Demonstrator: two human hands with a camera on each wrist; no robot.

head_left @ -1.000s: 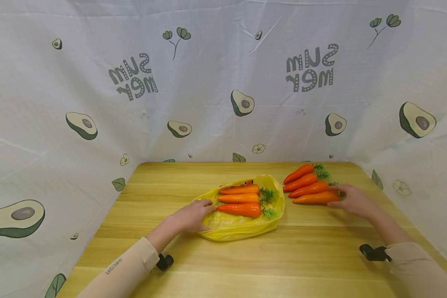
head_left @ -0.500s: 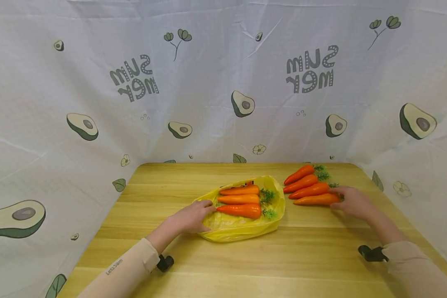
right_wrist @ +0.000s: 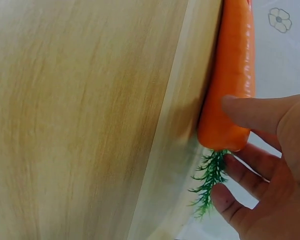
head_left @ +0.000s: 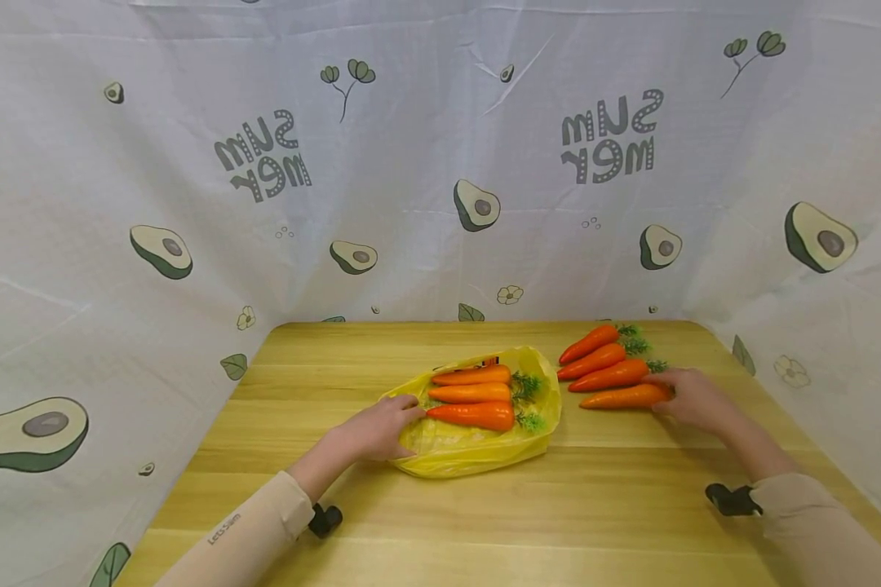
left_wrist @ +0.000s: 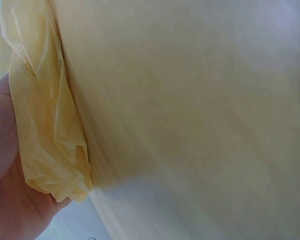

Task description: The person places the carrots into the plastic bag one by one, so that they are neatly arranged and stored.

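A yellow plastic bag [head_left: 477,463] lies spread on the table with its mouth up. My left hand [head_left: 378,427] holds its left end, and in the left wrist view the crumpled yellow film [left_wrist: 50,115] hangs over the palm. Inside the bag lie three toy carrots [head_left: 471,414] side by side, leafy tops to the right. On the right, my right hand [head_left: 696,399] grips the nearest carrot of a slanted row by its thick end. In the right wrist view, the thumb presses that orange carrot [right_wrist: 230,75], with its green leaves [right_wrist: 210,175] between the fingers.
Three more carrots [head_left: 608,375] lie just behind the gripped one, fanned toward the back right. The wooden table [head_left: 484,522] ends at a white printed curtain [head_left: 411,163] at the back and sides. Black wrist mounts [head_left: 732,499] stick out below both forearms.
The nearest carrot in the right-hand row has shifted slightly toward me and to the right under my right hand, widening its gap from its neighbour. The left hand and bag stay put.
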